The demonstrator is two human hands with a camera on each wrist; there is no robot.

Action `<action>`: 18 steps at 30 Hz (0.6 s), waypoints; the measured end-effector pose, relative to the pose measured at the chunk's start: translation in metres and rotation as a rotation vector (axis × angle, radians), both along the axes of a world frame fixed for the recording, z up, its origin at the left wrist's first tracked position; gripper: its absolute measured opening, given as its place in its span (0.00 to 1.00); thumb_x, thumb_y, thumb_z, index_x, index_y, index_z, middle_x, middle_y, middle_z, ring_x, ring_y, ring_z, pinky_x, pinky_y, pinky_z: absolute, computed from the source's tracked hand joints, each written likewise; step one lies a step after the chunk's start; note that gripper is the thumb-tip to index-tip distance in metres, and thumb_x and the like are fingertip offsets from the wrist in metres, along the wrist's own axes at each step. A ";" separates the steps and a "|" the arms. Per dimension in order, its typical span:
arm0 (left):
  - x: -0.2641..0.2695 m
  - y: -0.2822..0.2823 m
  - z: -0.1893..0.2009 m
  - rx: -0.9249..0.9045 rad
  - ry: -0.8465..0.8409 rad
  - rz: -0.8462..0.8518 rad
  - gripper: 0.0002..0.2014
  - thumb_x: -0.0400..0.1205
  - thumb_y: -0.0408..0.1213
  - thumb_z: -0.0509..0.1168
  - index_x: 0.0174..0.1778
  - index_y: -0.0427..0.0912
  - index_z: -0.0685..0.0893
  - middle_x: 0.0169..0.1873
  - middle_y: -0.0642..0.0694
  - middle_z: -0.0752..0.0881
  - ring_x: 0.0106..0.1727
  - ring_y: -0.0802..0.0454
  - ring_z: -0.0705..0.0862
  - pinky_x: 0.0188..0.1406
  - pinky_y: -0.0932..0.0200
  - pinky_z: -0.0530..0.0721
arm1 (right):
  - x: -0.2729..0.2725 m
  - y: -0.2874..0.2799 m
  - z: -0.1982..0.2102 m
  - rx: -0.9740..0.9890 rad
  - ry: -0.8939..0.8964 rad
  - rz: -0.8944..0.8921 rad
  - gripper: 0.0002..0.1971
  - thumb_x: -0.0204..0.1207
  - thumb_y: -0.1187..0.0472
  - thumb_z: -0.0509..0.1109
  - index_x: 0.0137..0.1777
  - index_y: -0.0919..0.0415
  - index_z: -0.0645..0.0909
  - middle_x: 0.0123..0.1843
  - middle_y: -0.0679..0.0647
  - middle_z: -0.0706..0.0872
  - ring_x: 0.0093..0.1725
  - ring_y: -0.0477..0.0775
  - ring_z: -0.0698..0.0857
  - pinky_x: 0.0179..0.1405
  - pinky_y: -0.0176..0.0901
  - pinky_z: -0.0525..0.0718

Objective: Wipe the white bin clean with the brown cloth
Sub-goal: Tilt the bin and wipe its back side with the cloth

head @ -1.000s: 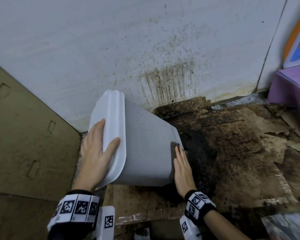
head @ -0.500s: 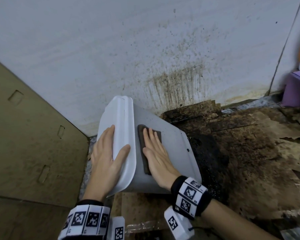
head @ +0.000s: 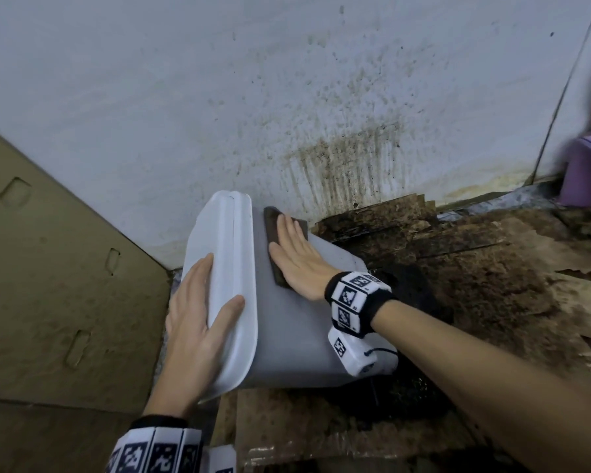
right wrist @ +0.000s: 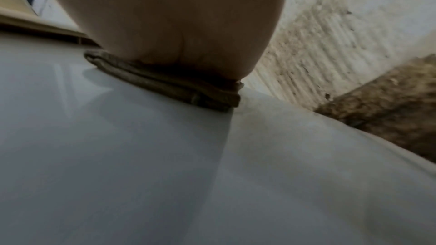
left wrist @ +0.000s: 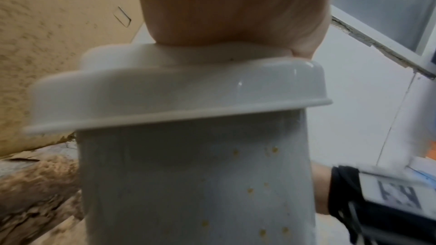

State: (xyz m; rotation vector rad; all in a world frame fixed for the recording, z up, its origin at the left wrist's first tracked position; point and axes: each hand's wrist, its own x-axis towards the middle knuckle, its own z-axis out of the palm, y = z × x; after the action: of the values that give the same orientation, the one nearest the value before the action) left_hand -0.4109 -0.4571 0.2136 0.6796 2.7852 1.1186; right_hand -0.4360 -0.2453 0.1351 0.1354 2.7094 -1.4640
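Note:
The white bin [head: 297, 329] lies tilted on its side on the floor, its lid [head: 232, 268] facing left. My left hand [head: 198, 319] rests flat on the lid with straight fingers, thumb over the lid's edge. My right hand [head: 296, 257] presses the folded brown cloth [head: 273, 240] flat against the bin's upper side, just right of the lid rim. In the right wrist view the cloth [right wrist: 169, 83] sits squashed under the palm on the bin's wall [right wrist: 141, 165]. The left wrist view shows the lid [left wrist: 177, 88] under my palm and small yellow specks on the bin's side [left wrist: 212, 183].
A stained white wall [head: 287, 97] stands directly behind the bin. Tan cardboard [head: 48, 285] leans at the left. Dirty, dark, soggy cardboard [head: 475, 285] covers the floor to the right. A purple box [head: 587, 172] sits at the far right edge.
My right hand has slid the cloth from the bin's bottom end up along its side toward the lid and the wall. The left hand has stayed on the lid.

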 end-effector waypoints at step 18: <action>-0.001 -0.004 0.003 0.035 -0.034 -0.016 0.37 0.76 0.67 0.57 0.84 0.67 0.62 0.81 0.67 0.65 0.82 0.63 0.59 0.85 0.39 0.59 | 0.036 0.042 -0.078 0.053 -0.250 -0.157 0.28 0.92 0.58 0.37 0.87 0.70 0.38 0.89 0.62 0.30 0.88 0.60 0.29 0.87 0.56 0.33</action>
State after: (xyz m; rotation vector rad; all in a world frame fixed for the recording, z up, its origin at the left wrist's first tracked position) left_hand -0.4123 -0.4614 0.2166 0.6787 2.7329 1.1677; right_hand -0.3995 -0.2037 0.0572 0.5087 2.5834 -1.3100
